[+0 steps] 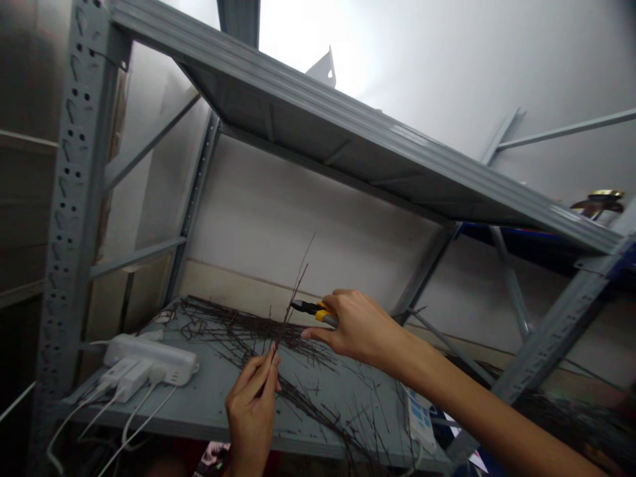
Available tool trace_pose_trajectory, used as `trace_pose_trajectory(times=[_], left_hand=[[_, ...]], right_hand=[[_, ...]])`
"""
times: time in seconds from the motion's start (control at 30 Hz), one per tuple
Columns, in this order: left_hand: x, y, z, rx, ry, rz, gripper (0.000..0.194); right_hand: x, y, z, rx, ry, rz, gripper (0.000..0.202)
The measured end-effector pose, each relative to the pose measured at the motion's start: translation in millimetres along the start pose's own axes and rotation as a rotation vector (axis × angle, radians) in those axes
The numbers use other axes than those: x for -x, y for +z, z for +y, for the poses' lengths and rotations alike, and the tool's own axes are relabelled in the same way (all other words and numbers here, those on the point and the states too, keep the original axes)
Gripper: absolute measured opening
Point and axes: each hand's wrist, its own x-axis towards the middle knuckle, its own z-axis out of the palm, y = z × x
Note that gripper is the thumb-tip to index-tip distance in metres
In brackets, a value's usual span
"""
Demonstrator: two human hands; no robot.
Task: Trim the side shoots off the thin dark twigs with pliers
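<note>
My left hand [253,397] is closed, fingers and thumb pinching the lower end of a few thin dark twig-like strands [299,281], which stand up at a slant. Whether they are twigs or wires I cannot tell. In my right hand [350,324] is a pair of pliers [311,307] with black jaws and yellow-and-grey handles. The jaw tips are at the strands, above my left hand; whether they bite on them is too small to see. Behind both hands, a loose pile of similar dark strands [223,319] lies on the grey metal shelf [209,391].
A white power strip [173,361] with plugs and hanging cables is on the shelf's left end. A white-and-blue object [421,417] stands by the right edge. An upper metal shelf [318,112] slants overhead, between a perforated left post [74,199] and a right post [551,331].
</note>
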Motion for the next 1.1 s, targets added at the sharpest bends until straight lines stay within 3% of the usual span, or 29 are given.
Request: trace_pose_trajectory(times=[0.57, 1.1], left_hand=[[1.9, 2.3, 2.1, 0.033, 0.013, 0.013, 0.016], [4.0, 5.1, 8.2, 0.151, -0.114, -0.102, 0.017]], right_hand=[[-3.2, 5.2, 2.9, -0.201, -0.002, -0.058, 0.053], [-5.1, 6.7, 6.1, -0.333, -0.056, -0.025, 0.044]])
